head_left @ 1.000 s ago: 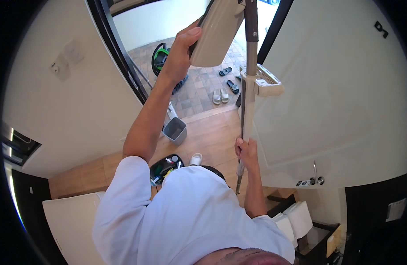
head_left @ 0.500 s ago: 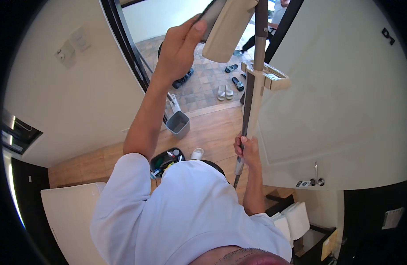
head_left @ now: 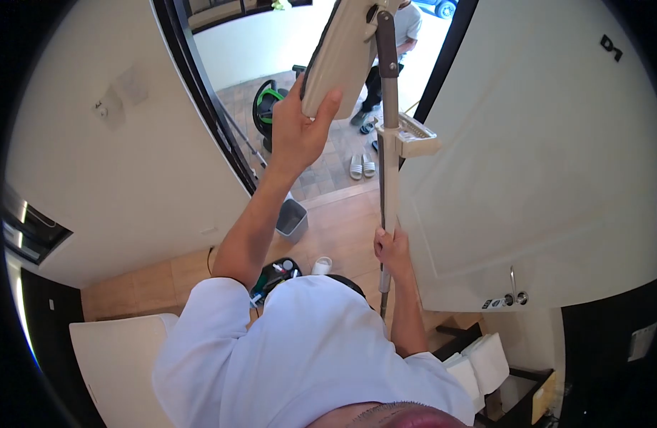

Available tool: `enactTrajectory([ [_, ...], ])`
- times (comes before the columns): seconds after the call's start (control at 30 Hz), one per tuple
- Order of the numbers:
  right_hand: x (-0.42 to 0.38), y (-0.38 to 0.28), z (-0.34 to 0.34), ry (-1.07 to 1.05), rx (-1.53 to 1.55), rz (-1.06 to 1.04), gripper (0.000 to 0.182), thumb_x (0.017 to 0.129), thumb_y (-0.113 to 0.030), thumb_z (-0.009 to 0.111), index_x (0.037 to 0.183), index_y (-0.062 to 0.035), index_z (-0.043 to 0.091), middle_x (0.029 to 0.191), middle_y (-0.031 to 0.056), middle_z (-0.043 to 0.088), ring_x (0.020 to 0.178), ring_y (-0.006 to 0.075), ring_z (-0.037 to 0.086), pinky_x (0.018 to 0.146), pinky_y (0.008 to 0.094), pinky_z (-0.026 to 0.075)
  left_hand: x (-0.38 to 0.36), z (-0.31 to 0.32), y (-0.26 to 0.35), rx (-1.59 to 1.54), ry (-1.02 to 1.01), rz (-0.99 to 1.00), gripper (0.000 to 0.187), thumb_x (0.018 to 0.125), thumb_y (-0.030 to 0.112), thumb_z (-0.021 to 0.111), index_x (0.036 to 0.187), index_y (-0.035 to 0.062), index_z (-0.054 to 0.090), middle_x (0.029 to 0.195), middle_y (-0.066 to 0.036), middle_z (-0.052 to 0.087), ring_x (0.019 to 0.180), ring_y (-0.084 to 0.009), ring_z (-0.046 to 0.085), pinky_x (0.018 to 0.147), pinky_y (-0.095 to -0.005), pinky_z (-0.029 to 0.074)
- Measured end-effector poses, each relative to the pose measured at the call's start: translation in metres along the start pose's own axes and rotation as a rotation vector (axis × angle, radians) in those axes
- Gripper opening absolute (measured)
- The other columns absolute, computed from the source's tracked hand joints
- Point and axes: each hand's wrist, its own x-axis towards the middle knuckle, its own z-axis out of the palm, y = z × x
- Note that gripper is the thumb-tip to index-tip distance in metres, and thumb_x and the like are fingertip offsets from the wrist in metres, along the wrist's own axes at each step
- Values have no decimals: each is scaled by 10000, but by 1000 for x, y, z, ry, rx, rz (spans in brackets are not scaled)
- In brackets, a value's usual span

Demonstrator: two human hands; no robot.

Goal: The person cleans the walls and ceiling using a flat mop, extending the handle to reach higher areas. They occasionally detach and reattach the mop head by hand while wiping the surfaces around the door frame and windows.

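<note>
A flat mop stands nearly upright in front of me, its pale head (head_left: pixel 346 60) raised at the top of the view. My left hand (head_left: pixel 300 132) is closed on the lower end of that head, thumb on the pale face and fingers behind, mostly hidden. Lower down, my right hand (head_left: pixel 393 250) wraps round the mop handle (head_left: pixel 390 171). A pale slotted bracket (head_left: pixel 414 138) sticks out from the handle between the two hands. The dark joint (head_left: pixel 387 46) links handle and head.
Beside the doorway are a grey bin (head_left: pixel 292 221) and a black caddy (head_left: pixel 277 273) of bottles. A white door (head_left: pixel 528 157) stands at right. Outside are striped slippers (head_left: pixel 362 166), a green-and-black machine (head_left: pixel 265 107) and a person (head_left: pixel 407 32).
The mop has shifted left in view, its head steeper. My left hand, still on the head, is lower in view. The green-and-black machine now shows more, and the person outside stands farther left.
</note>
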Motion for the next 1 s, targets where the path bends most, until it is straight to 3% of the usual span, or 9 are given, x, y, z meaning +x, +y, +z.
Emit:
enactTrajectory([
  [0.13, 1, 10, 5, 265, -229, -57, 373, 940, -334, 714, 781, -23, 585, 619, 11, 543, 563, 129, 517, 522, 329, 412, 0, 0, -6, 130, 7, -87, 412, 960, 311, 738, 1134, -57, 671, 907, -127, 764, 794, -125, 707, 691, -270, 541],
  [0.17, 3, 3, 8, 268, -226, -89, 373, 940, -334, 714, 781, -23, 585, 619, 11, 543, 563, 129, 517, 522, 329, 412, -4, 0, -32, 4, -81, -277, 483, 951, 324, 755, 1234, -46, 625, 989, -125, 768, 859, -129, 714, 714, -264, 540],
  [0.3, -3, -29, 12, 459, -293, -263, 351, 921, -290, 739, 842, 16, 585, 627, 44, 542, 596, 146, 504, 550, 357, 418, -28, 19, -38, -229, -39, -262, 523, 1016, 395, 654, 1328, -7, 537, 1182, -135, 721, 1057, -163, 686, 887, -284, 528],
  [0.4, 1, -34, 15, 567, -339, -325, 338, 933, -266, 729, 868, 25, 570, 622, 74, 535, 591, 162, 482, 551, 370, 417, -50, 36, -13, -459, -313, -362, 747, 1041, 634, 424, 1448, 8, 452, 1336, -148, 644, 1251, -204, 600, 1015, -329, 465],
  [0.43, 4, -35, 16, 622, -372, -361, 351, 933, -281, 729, 864, 23, 567, 617, 99, 540, 581, 186, 490, 555, 385, 426, -56, 46, -13, -599, -403, -308, 675, 1064, 502, 496, 1516, 16, 373, 1457, -121, 554, 1278, -176, 561, 1042, -355, 442],
  [0.53, 9, -48, 21, 680, -482, -390, 411, 911, -333, 755, 862, 25, 557, 630, 146, 560, 579, 266, 499, 575, 401, 446, -73, 82, 25, -656, -381, -201, 536, 975, 172, 719, 1429, 16, 482, 1265, -73, 634, 1112, -163, 617, 971, -345, 492],
  [0.7, 13, -99, 18, 644, -497, -416, 534, 844, -375, 814, 1110, 20, 572, 828, 202, 641, 757, 351, 632, 711, 455, 500, -4, 117, 66, -770, -207, -317, 273, 972, 118, 712, 1181, -11, 592, 909, -63, 666, 795, -147, 685, 732, -295, 597],
  [0.77, 4, -115, 11, 672, -662, -643, 793, 793, -347, 853, 1396, 2, 474, 1135, 222, 626, 1085, 368, 610, 900, 481, 482, 31, 119, 82, -810, -227, -279, 208, 972, 78, 687, 1140, -20, 613, 883, -57, 660, 749, -128, 658, 677, -278, 570],
  [1.0, -38, -29, -57, 599, -673, -409, 1046, 712, -387, 902, 1509, 20, 361, 1309, 256, 528, 1262, 433, 479, 1075, 498, 403, 165, 89, 148, -676, -201, -101, 147, 974, 107, 662, 1065, 28, 577, 806, -51, 669, 703, -131, 664, 656, -296, 557],
])
